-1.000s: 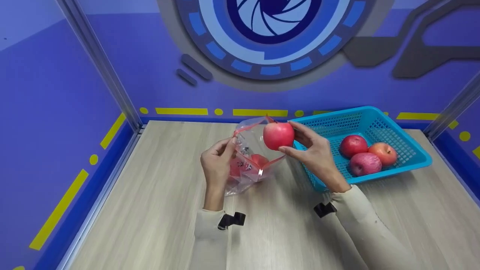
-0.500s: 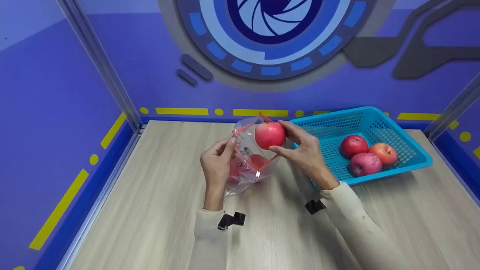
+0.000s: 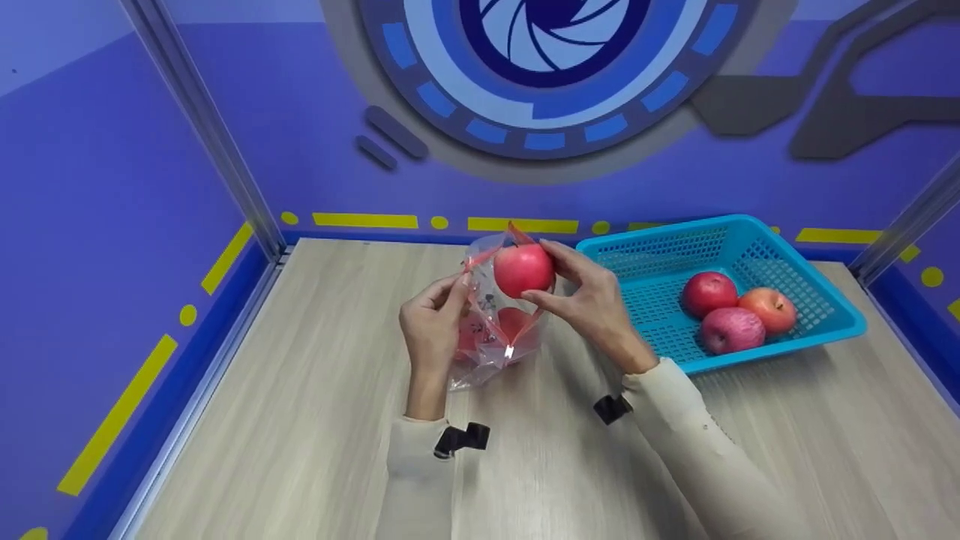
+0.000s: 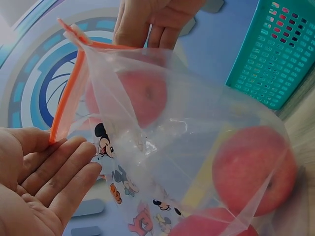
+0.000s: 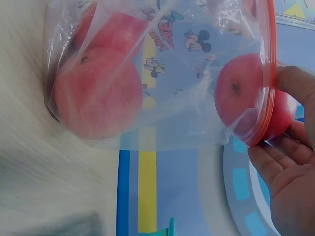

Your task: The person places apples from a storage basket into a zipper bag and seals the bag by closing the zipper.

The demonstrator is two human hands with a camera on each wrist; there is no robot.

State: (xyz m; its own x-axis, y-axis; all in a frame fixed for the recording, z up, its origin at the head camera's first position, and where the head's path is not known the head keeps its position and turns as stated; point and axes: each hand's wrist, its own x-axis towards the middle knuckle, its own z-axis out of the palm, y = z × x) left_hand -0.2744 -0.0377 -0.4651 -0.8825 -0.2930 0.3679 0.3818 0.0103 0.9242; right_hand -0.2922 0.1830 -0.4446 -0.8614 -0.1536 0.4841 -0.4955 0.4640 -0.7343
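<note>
A clear zip bag [image 3: 487, 304] with an orange-red zip edge and cartoon prints stands on the table, its mouth spread wide. My left hand [image 3: 433, 324] pinches the left side of that edge between thumb and fingers. Fingers and thumb of my right hand [image 3: 589, 296] grip a red apple [image 3: 523, 270] at the bag's mouth; in the right wrist view the zip edge crosses in front of this apple [image 5: 239, 88]. Lower in the bag lie other red apples, one [image 4: 254, 170] plain through the film in the left wrist view.
To the right a blue plastic basket [image 3: 817, 341] holds three apples, including a dark red one [image 3: 709, 294]. The wooden tabletop [image 3: 322, 420] runs up to a blue printed wall [image 3: 247, 127] at the back and sides.
My right hand has carried the apple leftward, from the bag's right edge to over its mouth. The left hand has stayed at the zip edge.
</note>
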